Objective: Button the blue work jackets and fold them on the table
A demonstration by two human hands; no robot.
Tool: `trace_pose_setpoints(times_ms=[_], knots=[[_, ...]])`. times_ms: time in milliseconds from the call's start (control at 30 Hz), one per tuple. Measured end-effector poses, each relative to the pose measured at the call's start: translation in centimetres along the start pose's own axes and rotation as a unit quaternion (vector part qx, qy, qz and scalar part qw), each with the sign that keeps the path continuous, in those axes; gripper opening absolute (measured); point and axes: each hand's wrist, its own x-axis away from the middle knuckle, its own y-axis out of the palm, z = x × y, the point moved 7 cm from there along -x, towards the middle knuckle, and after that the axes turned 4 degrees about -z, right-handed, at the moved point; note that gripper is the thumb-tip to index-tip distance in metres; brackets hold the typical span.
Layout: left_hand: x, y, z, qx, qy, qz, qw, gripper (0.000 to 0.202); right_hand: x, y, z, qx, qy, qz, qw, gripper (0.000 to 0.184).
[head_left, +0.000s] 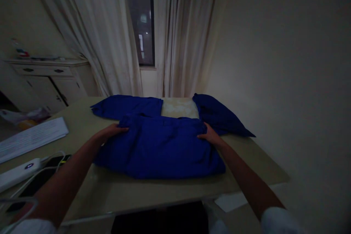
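A folded blue garment [164, 148] lies across the table in front of me. Its far edge is slightly raised between my hands. At the far left corner, my left hand [112, 131] grips the cloth with the thumb on top and the other fingers mostly hidden. My right hand [211, 135] pinches the far right corner in the same way. Behind it lie more pieces of blue cloth, one at the left [131, 106] and a pointed one at the right [219, 115]. I cannot tell whether they join the garment.
At the table's [109, 199] left side are printed papers [33, 137], a white power strip-like device [20, 173] and a dark object with cables [41, 179]. Curtains [186, 36] hang behind, a cabinet [49, 84] stands at the left, and a wall [287, 62] borders the right.
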Motion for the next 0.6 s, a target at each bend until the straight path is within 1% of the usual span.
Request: trace_pose_setpoints(times_ms=[67,133,200,233,300,367,400,433,467,500,533,567,600], knots=[[0.4,0.6,1.7,0.025,0.035,0.007,0.999,0.051,-1.2,-1.8,-2.1,0.019,-0.019,0.03,0.999,0.102],[0.5,0.5,4.8,0.05,0.13,0.062,0.988,0.05,-2.9,-3.8,-5.1,0.056,-0.061,0.071,0.994,0.098],[0.5,0.0,8.2,0.055,0.228,0.119,0.965,0.05,-4.6,-6.1,-8.0,0.096,-0.096,0.128,0.982,0.089],[0.4,-0.2,9.8,0.049,0.264,0.145,0.952,0.049,-5.4,-7.3,-9.2,0.114,-0.103,0.166,0.974,0.082],[0.4,-0.7,12.1,0.023,0.298,0.192,0.935,0.046,-6.3,-9.4,-10.8,0.136,-0.104,0.235,0.957,0.067],[1.0,-0.8,13.1,-0.023,0.308,0.223,0.924,0.043,-6.0,-10.7,-11.4,0.131,-0.116,0.268,0.947,0.053],[1.6,-0.7,13.0,-0.048,0.313,0.23,0.92,0.042,-5.4,-10.9,-11.3,0.115,-0.131,0.268,0.947,0.05],[2.5,-0.5,12.6,-0.069,0.32,0.228,0.917,0.042,-4.3,-11.1,-11.0,0.088,-0.149,0.256,0.951,0.048],[3.7,-0.3,11.6,-0.08,0.328,0.218,0.916,0.042,-2.8,-11.1,-10.2,0.051,-0.162,0.234,0.957,0.049],[5.0,-0.1,10.1,-0.081,0.332,0.2,0.918,0.042,-0.9,-11.2,-9.1,0.014,-0.166,0.2,0.966,0.052],[6.3,-0.1,8.1,-0.074,0.331,0.173,0.925,0.043,1.2,-11.3,-7.6,-0.024,-0.155,0.152,0.976,0.057],[7.7,-0.2,5.7,-0.065,0.324,0.139,0.934,0.043,3.6,-11.3,-5.8,-0.047,-0.13,0.089,0.986,0.062],[9.0,-0.4,3.0,-0.066,0.308,0.101,0.944,0.044,6.2,-11.3,-3.8,-0.044,-0.093,0.019,0.994,0.067]])
